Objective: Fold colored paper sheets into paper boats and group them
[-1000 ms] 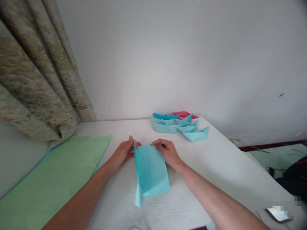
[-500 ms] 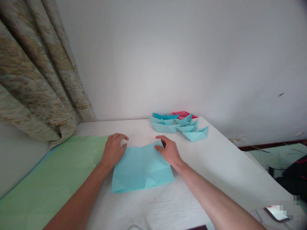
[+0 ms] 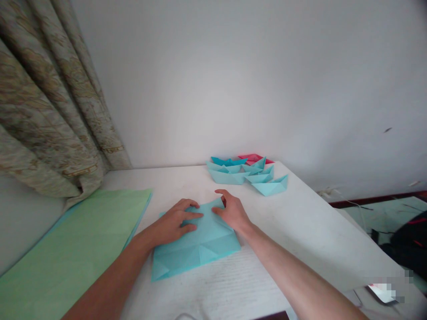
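Note:
A light blue sheet of origami paper lies creased on the white table in front of me. My left hand presses on its near-left part with the fingers spread. My right hand sits at the sheet's far right edge, its thumb on the paper and its fingers curled behind. Whether that hand pinches the paper is hidden. Beyond the hands stand several light blue paper boats and one red paper boat.
A stack of green paper lies to the left of the table, beneath a patterned curtain. The table's right edge slopes away toward a dark bag on the lower floor. A pale wall rises behind the boats.
My left hand has moved from the sheet's left edge onto the paper. The sheet has slid slightly toward me, and a second ago it was held upright rather than lying down.

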`<state>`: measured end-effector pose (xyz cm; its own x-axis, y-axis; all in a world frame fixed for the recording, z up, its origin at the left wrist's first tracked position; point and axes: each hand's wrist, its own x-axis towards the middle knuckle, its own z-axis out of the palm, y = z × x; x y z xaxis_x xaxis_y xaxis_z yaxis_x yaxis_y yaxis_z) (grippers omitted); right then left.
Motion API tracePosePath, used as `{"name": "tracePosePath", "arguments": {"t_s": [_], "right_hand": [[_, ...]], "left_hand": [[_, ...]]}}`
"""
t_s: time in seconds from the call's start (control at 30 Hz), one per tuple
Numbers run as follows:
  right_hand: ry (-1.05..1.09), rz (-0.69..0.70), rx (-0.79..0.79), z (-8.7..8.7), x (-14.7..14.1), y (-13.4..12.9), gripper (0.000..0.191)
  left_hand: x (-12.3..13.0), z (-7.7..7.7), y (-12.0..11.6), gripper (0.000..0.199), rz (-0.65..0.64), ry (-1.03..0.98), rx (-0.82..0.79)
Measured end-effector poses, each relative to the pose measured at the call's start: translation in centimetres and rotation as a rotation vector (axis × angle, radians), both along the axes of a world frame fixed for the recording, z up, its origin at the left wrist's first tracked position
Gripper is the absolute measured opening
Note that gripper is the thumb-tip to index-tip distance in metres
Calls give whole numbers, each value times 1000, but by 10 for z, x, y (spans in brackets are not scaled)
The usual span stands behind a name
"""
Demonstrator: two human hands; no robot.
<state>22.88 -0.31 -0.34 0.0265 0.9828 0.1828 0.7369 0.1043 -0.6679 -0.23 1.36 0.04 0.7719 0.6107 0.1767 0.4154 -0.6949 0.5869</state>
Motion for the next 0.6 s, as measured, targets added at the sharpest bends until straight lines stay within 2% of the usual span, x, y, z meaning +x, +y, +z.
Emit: {"name": "tracePosePath", "arguments": {"t_s": [0.13,0.27,0.37,0.47,0.6], "right_hand": [[-82,37,4,1,-2,-3,71],[15,58,-26,4,-4,-7,87],[73,115,-5,7,-6,-11,91],[49,239,41,11,-8,-14,81],[-84,445,97,11,-8,-16,48]], "left_hand": [[-1,-2,2,37,13,17,40],[0,-3,3,35,44,23,70],[0,-6,5,35,85,17,77],[1,-8,8,38,119,8,64],[0,-9,10,38,151,-31,32]]}}
